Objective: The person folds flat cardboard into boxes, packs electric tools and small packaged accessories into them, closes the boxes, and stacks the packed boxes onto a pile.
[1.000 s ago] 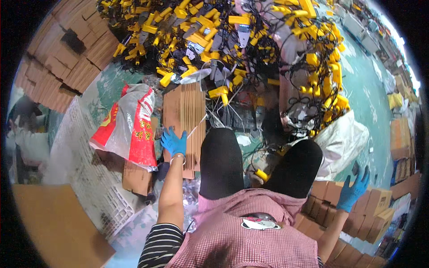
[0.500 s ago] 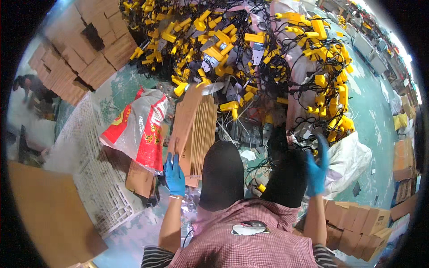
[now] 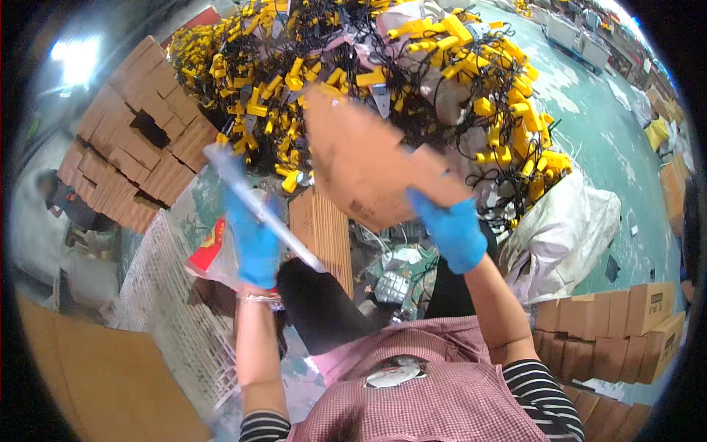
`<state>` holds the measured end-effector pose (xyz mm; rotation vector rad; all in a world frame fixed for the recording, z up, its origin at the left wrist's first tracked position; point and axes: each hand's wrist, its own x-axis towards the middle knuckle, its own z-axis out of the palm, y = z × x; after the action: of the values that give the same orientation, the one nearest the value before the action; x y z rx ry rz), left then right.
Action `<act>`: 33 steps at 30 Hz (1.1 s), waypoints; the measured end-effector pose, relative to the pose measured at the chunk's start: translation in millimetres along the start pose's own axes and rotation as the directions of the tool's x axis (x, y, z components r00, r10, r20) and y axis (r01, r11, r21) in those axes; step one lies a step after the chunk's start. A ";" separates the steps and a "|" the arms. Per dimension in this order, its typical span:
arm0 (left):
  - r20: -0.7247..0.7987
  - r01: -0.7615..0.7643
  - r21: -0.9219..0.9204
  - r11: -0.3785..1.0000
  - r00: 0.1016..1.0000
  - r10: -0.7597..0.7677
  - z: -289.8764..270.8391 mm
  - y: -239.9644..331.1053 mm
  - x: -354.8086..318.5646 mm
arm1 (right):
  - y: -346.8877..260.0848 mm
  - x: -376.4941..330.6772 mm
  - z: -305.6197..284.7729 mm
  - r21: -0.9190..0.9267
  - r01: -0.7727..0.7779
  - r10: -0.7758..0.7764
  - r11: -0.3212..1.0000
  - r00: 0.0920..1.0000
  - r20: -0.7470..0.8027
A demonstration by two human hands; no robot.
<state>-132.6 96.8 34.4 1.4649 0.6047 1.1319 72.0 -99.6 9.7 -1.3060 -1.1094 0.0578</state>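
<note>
Brown cardboard piece [image 3: 368, 166], blurred, is held beyond the knees, overlapping in view a heap of yellow-and-black corded devices [image 3: 283, 85]. The gloved right hand [image 3: 451, 232] grips its lower right end between thumb and fingers. The gloved left hand [image 3: 254, 243], also blurred, closes around a slanting pale strip [image 3: 294, 247]. Nearby: stacked flat cardboard [image 3: 318, 221]; at right, a white sack [image 3: 563, 236].

Carton stack [image 3: 121, 121]: brown, upper left — dark gap in its face
Lattice panel [image 3: 168, 295]: white, left side
Sack [image 3: 568, 236]: white, crumpled, on green floor [image 3: 639, 247]
Small boxes [image 3: 598, 320]: brown, rowed — lower right
</note>
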 end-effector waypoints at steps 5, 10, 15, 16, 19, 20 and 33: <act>0.217 -0.070 -0.106 0.992 0.972 0.092 75.6 -42.8 -21.2 | -12.3 -52.9 7.9 0.362 -0.371 0.304 0.855 0.925 0.230; 0.227 0.116 -0.182 0.976 0.971 -0.073 78.6 -65.5 -60.1 | 21.4 -84.6 -14.9 0.578 -0.459 0.293 0.675 0.886 0.360; 0.380 0.111 -0.070 0.991 0.922 -0.077 52.4 -49.3 -80.8 | 23.8 -93.8 -19.1 0.552 -0.443 0.350 0.707 0.897 0.271; 0.420 0.097 -0.047 0.994 0.905 -0.069 49.5 -47.5 -82.6 | 32.0 -98.4 -18.9 0.561 -0.503 0.375 0.658 0.864 0.335; 0.369 0.092 -0.141 0.986 0.929 -0.034 39.9 -68.1 -87.5 | 23.1 -109.2 -10.1 0.619 -0.657 0.359 0.430 0.754 0.550; 0.363 0.099 -0.134 0.986 0.931 -0.045 41.3 -75.9 -88.8 | 10.0 -100.1 -6.9 0.377 -0.172 -0.041 0.910 0.868 0.495; 0.469 -0.025 0.012 1.000 0.883 0.017 49.9 -31.9 -114.2 | 20.7 -97.9 -22.3 0.550 -0.506 0.482 0.664 0.853 0.202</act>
<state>-127.7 -16.5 -26.3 1.6882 0.2576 0.7427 47.0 -167.3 -63.0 -0.9933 -0.6432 0.7894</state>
